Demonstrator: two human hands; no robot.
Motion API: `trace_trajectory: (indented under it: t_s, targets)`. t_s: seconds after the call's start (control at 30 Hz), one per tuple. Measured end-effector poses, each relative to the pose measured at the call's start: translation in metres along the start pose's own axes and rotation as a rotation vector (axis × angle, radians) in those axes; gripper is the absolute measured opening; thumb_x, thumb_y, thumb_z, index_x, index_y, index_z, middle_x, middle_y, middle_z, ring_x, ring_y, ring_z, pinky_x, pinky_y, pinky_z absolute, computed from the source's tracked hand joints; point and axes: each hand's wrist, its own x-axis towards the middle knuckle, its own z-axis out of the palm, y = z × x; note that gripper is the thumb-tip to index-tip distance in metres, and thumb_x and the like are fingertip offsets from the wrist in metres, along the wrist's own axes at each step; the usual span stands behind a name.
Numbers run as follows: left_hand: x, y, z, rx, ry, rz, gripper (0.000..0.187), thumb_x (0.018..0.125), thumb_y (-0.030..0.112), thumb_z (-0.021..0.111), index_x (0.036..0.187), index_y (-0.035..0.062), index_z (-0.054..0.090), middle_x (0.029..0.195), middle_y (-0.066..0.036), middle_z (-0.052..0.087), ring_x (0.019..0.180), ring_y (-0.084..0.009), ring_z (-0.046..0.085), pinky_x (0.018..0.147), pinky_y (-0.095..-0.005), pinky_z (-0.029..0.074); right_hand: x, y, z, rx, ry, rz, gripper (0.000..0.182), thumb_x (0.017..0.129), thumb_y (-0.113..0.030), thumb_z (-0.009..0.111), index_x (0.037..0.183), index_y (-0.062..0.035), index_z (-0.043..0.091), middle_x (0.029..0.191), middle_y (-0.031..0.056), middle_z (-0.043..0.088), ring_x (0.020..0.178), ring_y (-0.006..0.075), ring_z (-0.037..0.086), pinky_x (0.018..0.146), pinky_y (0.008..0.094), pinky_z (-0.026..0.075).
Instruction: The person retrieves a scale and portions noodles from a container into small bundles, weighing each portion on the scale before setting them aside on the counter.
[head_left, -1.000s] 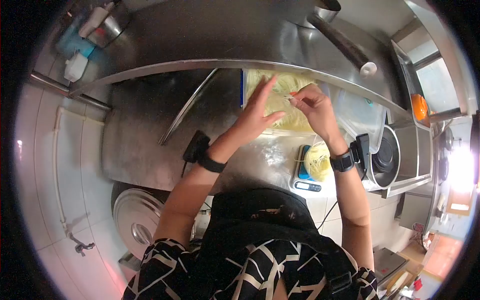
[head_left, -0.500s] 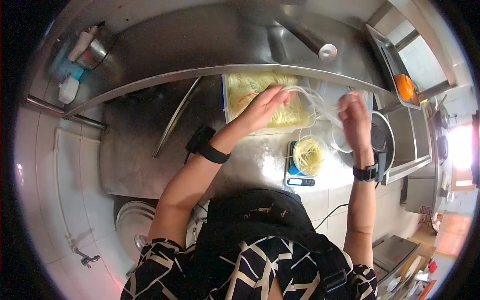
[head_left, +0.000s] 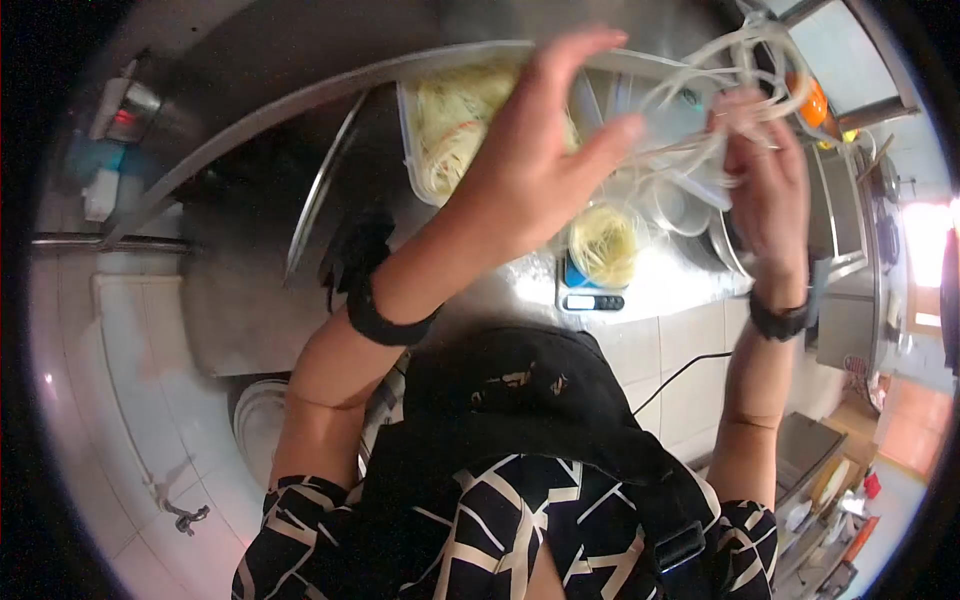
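My left hand (head_left: 535,165) is raised over the counter, thumb and fingers spread apart, with the thumb tip close to a loose tangle of long pale strands (head_left: 700,150). The tangle hangs from the fingers of my right hand (head_left: 768,195), which is slightly blurred. Below my left hand stands a clear plastic tub (head_left: 408,140) of pale yellow shreds (head_left: 455,115) with a few orange ones, partly hidden by the hand. Between and below my hands, a small clear container holds similar shreds (head_left: 605,243) on a blue kitchen scale (head_left: 592,301).
A metal shelf edge (head_left: 300,95) runs across above the counter. An empty clear cup (head_left: 685,208) stands right of the scale. A long metal rod (head_left: 322,190) and a black object (head_left: 358,250) lie on the left. An orange object (head_left: 810,100) sits at upper right.
Both hands have risen and come nearer the camera. The left fingers have spread apart from the strands, and the right hand has moved right and up with them. The view has shifted.
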Motion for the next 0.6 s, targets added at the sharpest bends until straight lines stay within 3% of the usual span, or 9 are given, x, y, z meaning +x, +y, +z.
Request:
trace_trajectory:
  t_s: [0.1, 0.27, 0.33, 0.4, 0.43, 0.5, 0.53, 0.57, 0.6]
  targets:
    - [-0.051, -0.016, 0.004, -0.052, 0.149, -0.214, 0.031, 0.077, -0.001, 0.049, 0.108, 0.0032, 0.047, 0.106, -0.010, 0.052, 0.103, -0.0178, 0.049, 0.089, -0.0296, 0.037, -0.014, -0.009, -0.026, -0.085, 0.086, 0.008, 0.023, 0.091, -0.017, 0.047, 0.106, -0.0017, 0.056, 0.088, -0.0019, 0.055, 0.060, 0.0019, 0.033, 0.053, 0.0171, 0.028]
    - [-0.173, -0.091, 0.033, -0.228, -0.161, -0.733, 0.016, 0.082, 0.002, 0.049, 0.099, 0.0023, 0.048, 0.098, -0.006, 0.054, 0.090, -0.0138, 0.054, 0.077, -0.0273, 0.043, -0.044, 0.059, -0.055, -0.131, 0.093, 0.178, 0.021, 0.091, -0.020, 0.048, 0.102, -0.0041, 0.056, 0.086, -0.0028, 0.054, 0.062, 0.0018, 0.037, 0.055, 0.0161, 0.030]
    - [-0.214, -0.121, 0.051, -0.379, -0.275, -0.921, 0.023, 0.085, 0.009, 0.054, 0.105, 0.0003, 0.047, 0.098, -0.008, 0.054, 0.090, -0.0142, 0.054, 0.077, -0.0280, 0.044, -0.056, 0.096, -0.042, -0.267, 0.215, 0.274, 0.022, 0.092, -0.025, 0.047, 0.097, -0.0059, 0.057, 0.067, -0.0085, 0.039, 0.057, 0.0017, 0.029, 0.050, 0.0169, 0.023]
    - [-0.201, -0.111, 0.059, -0.427, -0.429, -1.274, 0.038, 0.084, 0.012, 0.058, 0.116, -0.0004, 0.041, 0.102, -0.009, 0.053, 0.092, -0.0149, 0.053, 0.078, -0.0292, 0.044, -0.075, 0.151, -0.032, -0.334, 0.201, 0.236, 0.026, 0.093, -0.024, 0.043, 0.098, -0.0028, 0.057, 0.081, -0.0023, 0.056, 0.068, 0.0049, 0.047, 0.059, 0.0195, 0.037]
    - [-0.203, -0.112, 0.068, -0.425, -0.430, -1.277, 0.038, 0.084, 0.012, 0.058, 0.116, -0.0004, 0.041, 0.102, -0.009, 0.053, 0.092, -0.0149, 0.053, 0.078, -0.0292, 0.044, -0.084, 0.173, -0.026, -0.447, 0.161, 0.245, 0.024, 0.092, -0.020, 0.044, 0.100, 0.0000, 0.056, 0.091, 0.0055, 0.061, 0.073, 0.0119, 0.053, 0.066, 0.0254, 0.042]
    - [-0.208, -0.119, 0.088, -0.458, -0.299, -1.238, 0.051, 0.082, 0.015, 0.061, 0.122, -0.0014, 0.034, 0.108, -0.011, 0.050, 0.096, -0.0159, 0.051, 0.079, -0.0294, 0.044, -0.100, 0.217, -0.020, -0.696, -0.086, 0.287, 0.023, 0.088, -0.015, 0.048, 0.102, 0.0022, 0.054, 0.089, 0.0173, 0.059, 0.080, 0.0247, 0.058, 0.070, 0.0351, 0.044]
    - [-0.203, -0.123, 0.095, -0.452, -0.300, -1.231, 0.051, 0.082, 0.015, 0.061, 0.122, -0.0014, 0.034, 0.108, -0.011, 0.050, 0.096, -0.0159, 0.051, 0.079, -0.0294, 0.044, -0.101, 0.215, -0.011, -0.871, -0.245, 0.313, 0.019, 0.086, -0.013, 0.048, 0.096, 0.0012, 0.055, 0.087, 0.0183, 0.059, 0.082, 0.0322, 0.058, 0.071, 0.0398, 0.045]
    - [-0.200, -0.126, 0.100, -0.490, -0.163, -1.202, 0.054, 0.081, 0.016, 0.061, 0.123, -0.0021, 0.032, 0.112, -0.012, 0.048, 0.098, -0.0163, 0.050, 0.080, -0.0297, 0.043, -0.111, 0.234, -0.007, -0.977, -0.284, 0.143, 0.015, 0.082, -0.012, 0.049, 0.090, -0.0016, 0.056, 0.083, 0.0162, 0.060, 0.077, 0.0342, 0.057, 0.066, 0.0414, 0.046]
    - [-0.192, -0.125, 0.103, -0.527, -0.030, -1.171, 0.057, 0.081, 0.016, 0.062, 0.125, -0.0028, 0.030, 0.116, -0.014, 0.045, 0.101, -0.0167, 0.049, 0.082, -0.0300, 0.043, -0.104, 0.230, 0.000, -1.220, -0.552, 0.328, 0.015, 0.080, -0.015, 0.049, 0.089, -0.0044, 0.056, 0.084, 0.0140, 0.060, 0.074, 0.0313, 0.060, 0.063, 0.0399, 0.048]
